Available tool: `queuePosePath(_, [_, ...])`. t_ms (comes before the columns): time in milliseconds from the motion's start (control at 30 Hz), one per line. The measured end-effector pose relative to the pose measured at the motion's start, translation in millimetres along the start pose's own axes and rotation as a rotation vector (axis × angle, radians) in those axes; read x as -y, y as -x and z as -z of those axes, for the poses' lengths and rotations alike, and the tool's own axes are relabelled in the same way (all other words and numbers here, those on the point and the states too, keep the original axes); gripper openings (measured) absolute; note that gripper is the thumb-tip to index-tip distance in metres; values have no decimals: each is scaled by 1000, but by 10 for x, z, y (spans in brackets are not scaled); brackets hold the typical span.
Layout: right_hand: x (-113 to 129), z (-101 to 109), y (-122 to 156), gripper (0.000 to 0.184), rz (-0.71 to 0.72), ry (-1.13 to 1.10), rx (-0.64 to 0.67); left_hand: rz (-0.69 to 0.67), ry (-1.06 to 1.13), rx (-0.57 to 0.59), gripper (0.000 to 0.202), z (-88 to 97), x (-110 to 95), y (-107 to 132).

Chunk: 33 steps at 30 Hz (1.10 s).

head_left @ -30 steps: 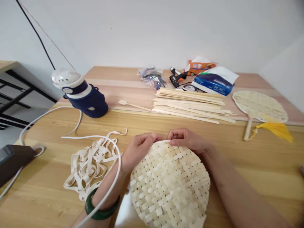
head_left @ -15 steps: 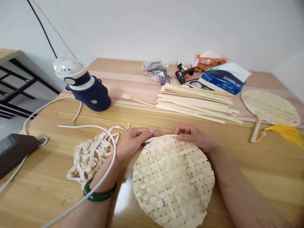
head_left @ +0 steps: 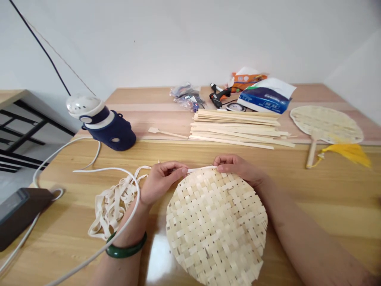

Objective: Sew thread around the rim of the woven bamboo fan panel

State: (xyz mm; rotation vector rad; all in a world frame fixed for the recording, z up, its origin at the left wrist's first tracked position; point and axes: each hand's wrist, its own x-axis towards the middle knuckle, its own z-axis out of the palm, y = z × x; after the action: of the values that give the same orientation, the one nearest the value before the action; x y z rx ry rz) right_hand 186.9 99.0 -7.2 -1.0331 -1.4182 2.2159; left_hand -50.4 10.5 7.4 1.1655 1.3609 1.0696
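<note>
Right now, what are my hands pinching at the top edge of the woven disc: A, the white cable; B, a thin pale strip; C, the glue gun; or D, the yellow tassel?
B. The thin pale strip lies along the top edge of the woven disc, held between the fingers of the left hand and the right hand.

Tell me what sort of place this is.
Most likely a small handicraft workroom for bamboo weaving. A round woven bamboo panel lies on the wooden table, a stack of thin bamboo strips sits beyond it, and a finished woven fan with a yellow tassel lies to the right.
</note>
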Motion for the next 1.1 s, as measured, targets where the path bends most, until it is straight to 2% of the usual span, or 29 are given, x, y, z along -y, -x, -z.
queuePosePath(300, [24,-26,10,26,-6,-30,-28,-67,-22,-30,16,-8,24,-32])
queuePosePath(500, [17,-16,1,24,14,-34,-13,-91,-58,11,14,10,-18,-14])
queuePosePath(733, [25,-35,-6,24,23,-11,-20,-219,-82,-19,20,12,15,-29])
queuePosePath(1000, [5,-44,-7,24,49,101,28,-175,-164,-6,24,-53,14,-43])
queuePosePath(1100, [0,-41,-13,24,63,143,58,-108,-149,32,24,-66,30,-45])
